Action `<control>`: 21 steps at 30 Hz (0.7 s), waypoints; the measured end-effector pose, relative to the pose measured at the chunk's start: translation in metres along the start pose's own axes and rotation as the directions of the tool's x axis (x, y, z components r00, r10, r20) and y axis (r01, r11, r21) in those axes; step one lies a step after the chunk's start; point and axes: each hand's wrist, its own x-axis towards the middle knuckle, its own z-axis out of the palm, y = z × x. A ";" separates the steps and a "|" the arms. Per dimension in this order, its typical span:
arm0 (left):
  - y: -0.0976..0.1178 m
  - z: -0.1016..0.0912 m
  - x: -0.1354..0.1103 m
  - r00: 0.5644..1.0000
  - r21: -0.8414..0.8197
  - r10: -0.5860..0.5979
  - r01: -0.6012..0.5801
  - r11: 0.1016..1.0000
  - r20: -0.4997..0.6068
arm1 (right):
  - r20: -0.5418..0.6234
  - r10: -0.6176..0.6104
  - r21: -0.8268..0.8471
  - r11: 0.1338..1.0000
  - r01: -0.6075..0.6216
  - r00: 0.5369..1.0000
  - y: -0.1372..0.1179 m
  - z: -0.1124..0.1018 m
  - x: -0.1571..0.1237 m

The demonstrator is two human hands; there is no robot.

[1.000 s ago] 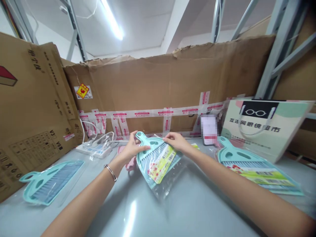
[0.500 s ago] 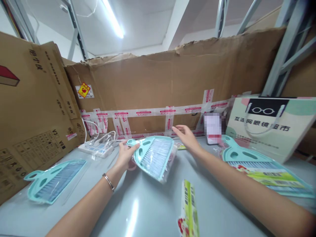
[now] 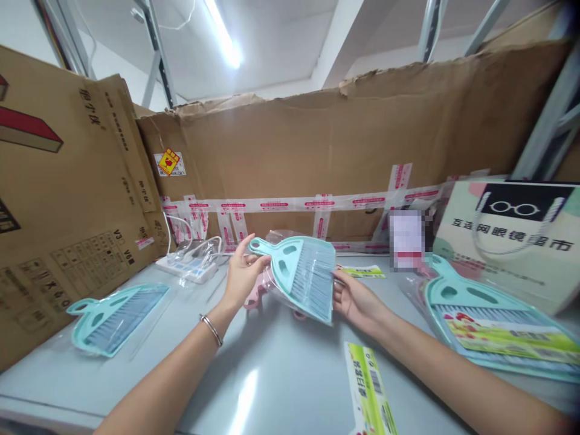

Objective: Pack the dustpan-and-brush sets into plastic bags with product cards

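My left hand grips a turquoise dustpan-and-brush set near its handle, thumb on top. Clear plastic film wraps the set, and grey-blue bristles lie across the pan. At the set's right edge, my right hand closes on the side, with its thumb on top and fingers partly behind. The set is held tilted above the table, bristles facing me. Under it, a pink item shows only in part. A green and yellow printed card lies on the table in front, and a similar card lies behind my right hand.
Another bagged set lies at left, beside a large carton. At right lies a set with a card on it, before a paper bag. A power strip and a phone stand along the back cardboard.
My right hand has come down from above the table to the set's right edge. The set has risen slightly and tipped up. The whole view has shifted.
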 end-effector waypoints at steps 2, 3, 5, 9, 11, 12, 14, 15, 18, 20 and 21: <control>0.000 0.001 0.000 0.998 0.009 0.042 -0.042 0.999 -0.051 | 0.069 0.003 0.067 0.998 -0.007 0.998 -0.002 0.005 -0.006; -0.001 0.002 0.000 0.996 0.023 0.058 -0.057 0.998 -0.065 | 0.093 -0.005 0.089 0.996 -0.003 0.996 -0.003 0.007 -0.008; 0.000 0.002 -0.002 0.994 0.093 0.107 -0.103 0.990 -0.039 | 0.091 0.007 0.106 0.994 -0.017 0.996 -0.003 0.009 -0.011; 0.017 -0.003 0.000 0.967 0.310 0.250 -0.250 0.917 0.042 | 0.093 0.076 0.098 0.991 -0.085 0.993 -0.001 0.004 -0.007; 0.031 -0.016 0.009 0.941 0.384 0.338 -0.307 0.871 -0.016 | 0.121 0.022 0.093 0.995 -0.034 0.992 -0.001 -0.002 -0.004; 0.037 -0.027 0.015 0.916 0.427 0.394 -0.328 0.843 -0.074 | 0.116 -0.017 0.085 0.996 0.007 0.993 -0.001 -0.006 -0.002; 0.046 -0.061 0.029 0.829 0.567 0.512 -0.316 0.761 -0.225 | 0.083 -0.076 0.048 0.996 0.072 0.994 -0.003 -0.014 0.002; 0.048 -0.082 0.035 0.761 0.661 0.574 -0.268 0.701 -0.300 | 0.068 -0.099 0.022 0.995 0.097 0.993 -0.004 -0.019 0.005; 0.045 -0.144 0.048 0.703 0.828 0.564 0.065 0.556 -0.434 | 0.057 -0.164 -0.059 0.984 0.167 0.985 -0.010 -0.030 0.012; 0.041 -0.165 0.048 0.768 0.844 0.441 0.234 0.483 -0.465 | 0.066 -0.178 -0.084 0.979 0.183 0.982 -0.014 -0.033 0.015; 0.040 -0.164 0.045 0.767 0.846 0.434 0.257 0.466 -0.472 | 0.069 -0.176 -0.082 0.980 0.181 0.982 -0.015 -0.033 0.015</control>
